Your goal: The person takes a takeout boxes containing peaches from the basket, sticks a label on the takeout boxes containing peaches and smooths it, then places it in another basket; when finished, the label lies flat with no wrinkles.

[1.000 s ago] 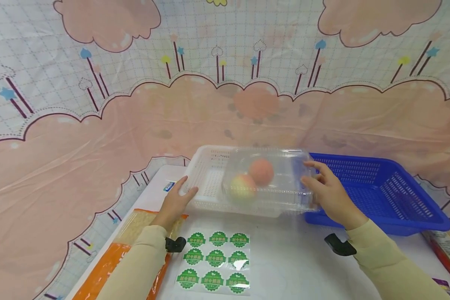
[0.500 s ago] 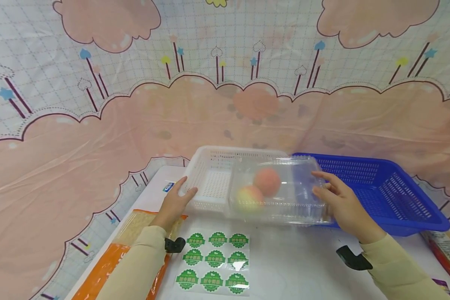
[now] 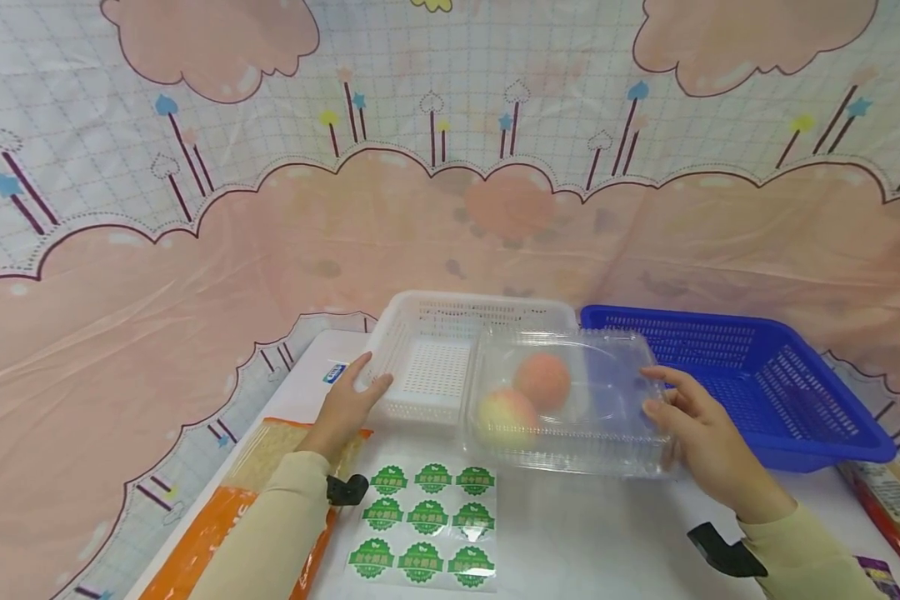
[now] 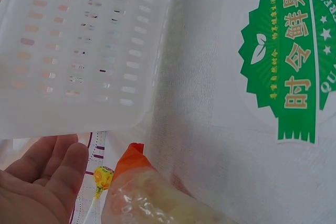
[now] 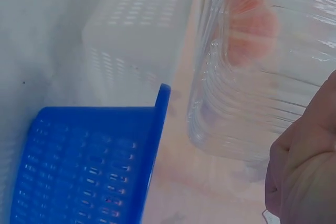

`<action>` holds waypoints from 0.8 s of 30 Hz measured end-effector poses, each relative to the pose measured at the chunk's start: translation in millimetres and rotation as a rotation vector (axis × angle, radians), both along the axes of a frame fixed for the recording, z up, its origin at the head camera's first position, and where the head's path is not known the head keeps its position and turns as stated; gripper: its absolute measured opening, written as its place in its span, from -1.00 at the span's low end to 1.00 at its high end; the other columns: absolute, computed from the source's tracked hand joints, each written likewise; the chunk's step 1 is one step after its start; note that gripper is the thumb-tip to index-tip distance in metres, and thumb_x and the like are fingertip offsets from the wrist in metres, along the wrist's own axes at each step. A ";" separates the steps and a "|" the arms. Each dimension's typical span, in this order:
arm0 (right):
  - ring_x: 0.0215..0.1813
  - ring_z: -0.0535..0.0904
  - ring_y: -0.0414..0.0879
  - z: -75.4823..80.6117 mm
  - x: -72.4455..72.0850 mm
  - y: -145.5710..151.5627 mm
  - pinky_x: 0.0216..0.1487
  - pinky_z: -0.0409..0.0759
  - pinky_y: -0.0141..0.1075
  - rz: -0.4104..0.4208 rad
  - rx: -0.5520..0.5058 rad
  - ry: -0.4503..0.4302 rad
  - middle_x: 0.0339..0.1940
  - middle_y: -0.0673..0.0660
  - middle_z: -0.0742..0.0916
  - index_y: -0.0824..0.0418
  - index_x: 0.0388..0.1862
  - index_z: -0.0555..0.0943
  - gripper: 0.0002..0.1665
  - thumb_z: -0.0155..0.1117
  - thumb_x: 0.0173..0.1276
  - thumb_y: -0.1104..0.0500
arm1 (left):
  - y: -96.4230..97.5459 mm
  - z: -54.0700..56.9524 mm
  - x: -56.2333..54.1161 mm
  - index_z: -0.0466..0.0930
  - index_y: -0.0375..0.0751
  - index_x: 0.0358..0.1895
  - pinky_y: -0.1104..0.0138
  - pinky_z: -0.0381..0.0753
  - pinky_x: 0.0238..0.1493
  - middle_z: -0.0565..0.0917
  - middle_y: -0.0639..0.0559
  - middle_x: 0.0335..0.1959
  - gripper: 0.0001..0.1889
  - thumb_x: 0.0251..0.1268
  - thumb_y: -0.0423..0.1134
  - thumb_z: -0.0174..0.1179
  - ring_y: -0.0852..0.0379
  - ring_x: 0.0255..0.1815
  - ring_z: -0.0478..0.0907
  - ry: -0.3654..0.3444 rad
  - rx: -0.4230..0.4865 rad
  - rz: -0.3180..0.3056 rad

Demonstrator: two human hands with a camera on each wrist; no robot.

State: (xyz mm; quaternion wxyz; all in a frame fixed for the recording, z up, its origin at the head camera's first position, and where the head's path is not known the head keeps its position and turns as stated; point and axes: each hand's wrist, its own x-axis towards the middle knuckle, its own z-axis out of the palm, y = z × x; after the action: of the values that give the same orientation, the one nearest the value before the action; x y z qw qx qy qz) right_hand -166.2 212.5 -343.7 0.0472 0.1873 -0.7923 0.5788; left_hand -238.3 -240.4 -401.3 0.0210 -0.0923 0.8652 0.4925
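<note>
My right hand [image 3: 708,442] grips the right end of a clear plastic clamshell box [image 3: 615,392], held up off the table. Inside its left half sit two round fruits, an orange-red one [image 3: 542,381] and a yellow-red one [image 3: 507,418]. The box covers the near right part of a white perforated basket [image 3: 429,367]. At that basket's left side is my left hand [image 3: 345,408], thumb and fingers spread apart. In the left wrist view its fingertips lie close to the basket's edge; I cannot tell whether they touch it.
Right of the white basket stands a blue perforated basket [image 3: 742,375]. A sheet of green round stickers [image 3: 423,525] lies in front. An orange-and-clear food bag [image 3: 210,533] lies at the left, a red-edged packet [image 3: 888,500] at the far right. A yellow-wrapped lollipop [image 4: 103,177] shows in the left wrist view.
My right hand has brought the clamshell box with the fruits toward me and to the right, uncovering more of the white basket. My left hand has barely moved.
</note>
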 end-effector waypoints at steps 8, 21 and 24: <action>-0.35 0.40 -0.14 -8.8 8.0 6.4 -0.71 0.48 -0.27 0.102 -0.191 0.007 -0.33 0.06 0.48 -0.07 0.30 0.48 -0.45 -0.08 0.56 0.45 | 0.1 0.7 0.8 -0.05 0.18 0.63 -0.30 0.07 0.40 0.01 -0.12 0.62 -0.07 0.30 0.41 0.10 -0.28 0.56 -0.02 -0.010 0.008 0.006; -0.39 0.33 -0.17 -17.1 19.0 15.9 -0.70 -0.05 -0.15 0.172 -0.270 0.019 -0.32 0.02 0.45 -0.02 0.31 0.48 -0.39 -0.17 0.53 0.53 | 0.7 2.7 2.8 -0.06 0.14 0.64 -0.30 0.09 0.39 0.01 -0.17 0.62 -0.07 0.32 0.40 0.08 -0.31 0.55 -0.01 -0.002 -0.009 -0.002; -0.38 0.32 -0.16 -20.1 21.2 16.4 -0.70 -0.05 -0.15 0.182 -0.283 0.000 -0.30 0.02 0.45 -0.03 0.30 0.49 -0.38 -0.17 0.53 0.53 | 0.3 2.3 2.6 -0.06 0.12 0.64 -0.30 0.07 0.40 -0.01 -0.17 0.62 -0.07 0.33 0.39 0.08 -0.32 0.56 -0.03 -0.001 -0.018 -0.004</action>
State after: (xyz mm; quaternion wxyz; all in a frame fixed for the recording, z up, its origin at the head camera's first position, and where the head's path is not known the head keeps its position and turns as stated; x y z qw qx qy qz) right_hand -145.0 229.0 -363.8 0.0204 0.2497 -0.6826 0.6865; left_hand -235.7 -240.1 -399.1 0.0217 -0.0910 0.8698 0.4844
